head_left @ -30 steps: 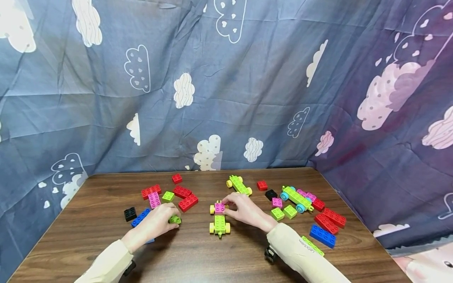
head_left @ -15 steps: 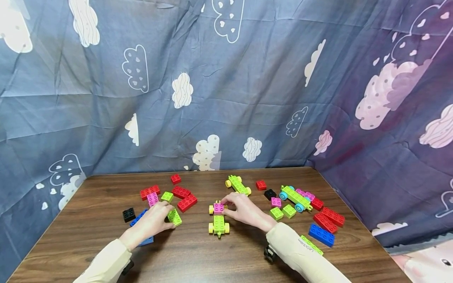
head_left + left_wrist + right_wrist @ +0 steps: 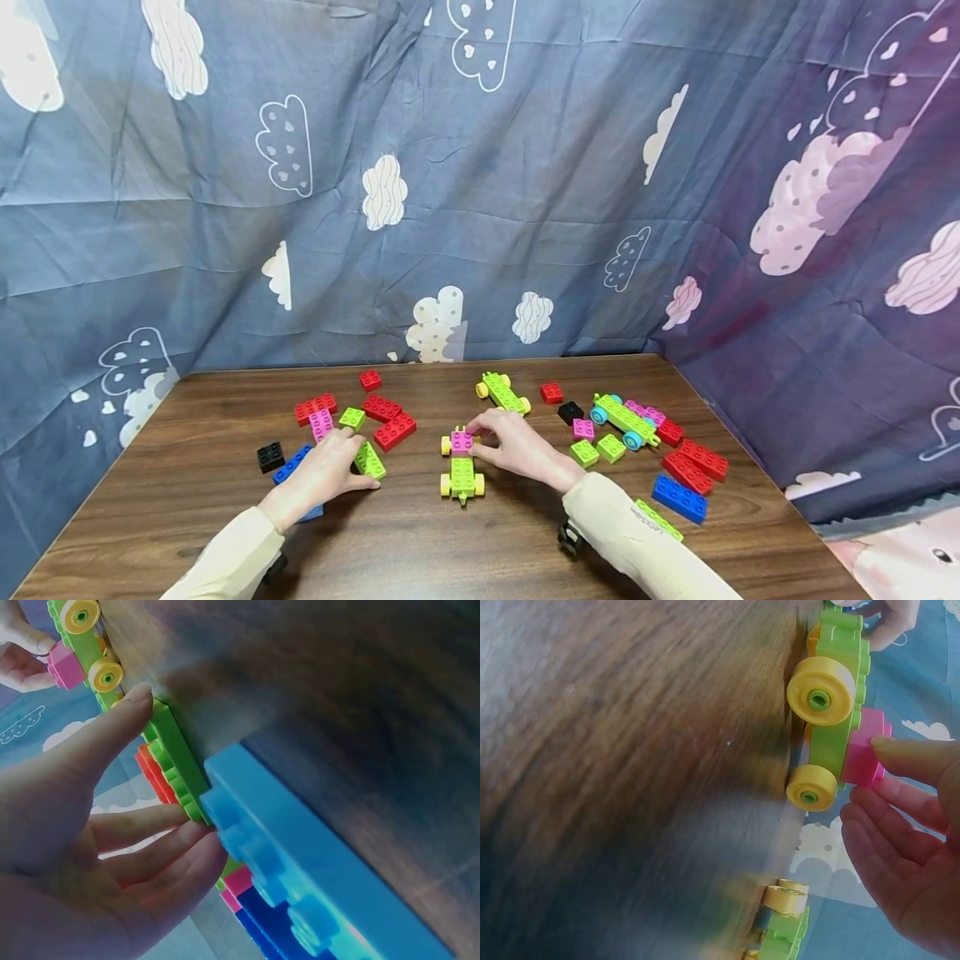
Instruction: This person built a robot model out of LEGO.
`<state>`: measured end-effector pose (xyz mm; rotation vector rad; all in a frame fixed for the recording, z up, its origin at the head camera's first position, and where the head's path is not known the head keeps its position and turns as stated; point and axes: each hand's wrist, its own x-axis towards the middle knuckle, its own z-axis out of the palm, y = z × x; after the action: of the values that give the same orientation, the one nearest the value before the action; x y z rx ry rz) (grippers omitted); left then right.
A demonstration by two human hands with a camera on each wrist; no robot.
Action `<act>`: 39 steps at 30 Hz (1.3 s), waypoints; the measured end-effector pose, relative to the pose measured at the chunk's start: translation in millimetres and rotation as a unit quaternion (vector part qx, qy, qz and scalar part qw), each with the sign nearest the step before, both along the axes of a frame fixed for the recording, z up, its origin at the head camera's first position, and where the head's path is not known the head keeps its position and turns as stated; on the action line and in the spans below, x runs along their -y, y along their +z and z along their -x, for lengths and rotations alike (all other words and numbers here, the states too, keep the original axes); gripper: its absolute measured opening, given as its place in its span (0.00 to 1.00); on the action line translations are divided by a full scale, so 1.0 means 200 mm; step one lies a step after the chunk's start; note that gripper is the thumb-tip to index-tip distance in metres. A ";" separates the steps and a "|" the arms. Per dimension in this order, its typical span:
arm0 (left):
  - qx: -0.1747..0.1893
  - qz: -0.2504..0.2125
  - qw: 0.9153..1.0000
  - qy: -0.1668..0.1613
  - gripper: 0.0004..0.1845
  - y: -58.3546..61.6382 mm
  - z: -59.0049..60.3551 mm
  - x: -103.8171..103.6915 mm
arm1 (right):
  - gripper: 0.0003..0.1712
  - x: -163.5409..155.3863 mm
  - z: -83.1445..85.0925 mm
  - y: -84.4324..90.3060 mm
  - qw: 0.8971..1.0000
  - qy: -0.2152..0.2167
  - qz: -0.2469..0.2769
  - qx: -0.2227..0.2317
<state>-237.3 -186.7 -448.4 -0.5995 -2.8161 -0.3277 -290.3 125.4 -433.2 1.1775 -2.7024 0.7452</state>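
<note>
My left hand lies at the left of the wooden table and pinches a long green brick. In the left wrist view the thumb is on one side of that green brick, the fingers on the other, with a light blue brick beside it. My right hand pinches a pink brick that sits on the far end of a green car with yellow wheels. The right wrist view shows the fingers on the pink brick and the car side-on.
Red bricks, a pink brick and a black brick lie left. A second green car stands behind. At the right are a blue-wheeled car, red bricks and a blue brick. Cloud-print cloth walls the table.
My left hand has turned the green brick up so that its long side shows, and has shifted slightly. My right hand has stayed on the pink brick.
</note>
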 end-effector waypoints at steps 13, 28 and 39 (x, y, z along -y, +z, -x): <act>0.047 -0.009 0.999 0.014 0.27 0.01 0.02 -0.01 | 0.12 0.00 0.00 0.00 1.000 0.004 -0.001 -0.006; 0.066 -0.047 0.996 0.024 0.30 0.04 0.00 -0.02 | 0.12 0.00 0.00 0.00 1.000 0.003 -0.002 -0.009; 0.085 -0.068 0.994 0.007 0.35 0.09 -0.01 -0.07 | 0.12 0.00 0.00 0.00 1.000 0.002 0.000 -0.005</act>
<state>-236.0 -172.7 -429.8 -0.5465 -2.9254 -0.5891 -290.8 125.2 -433.4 1.1830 -2.6927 0.7371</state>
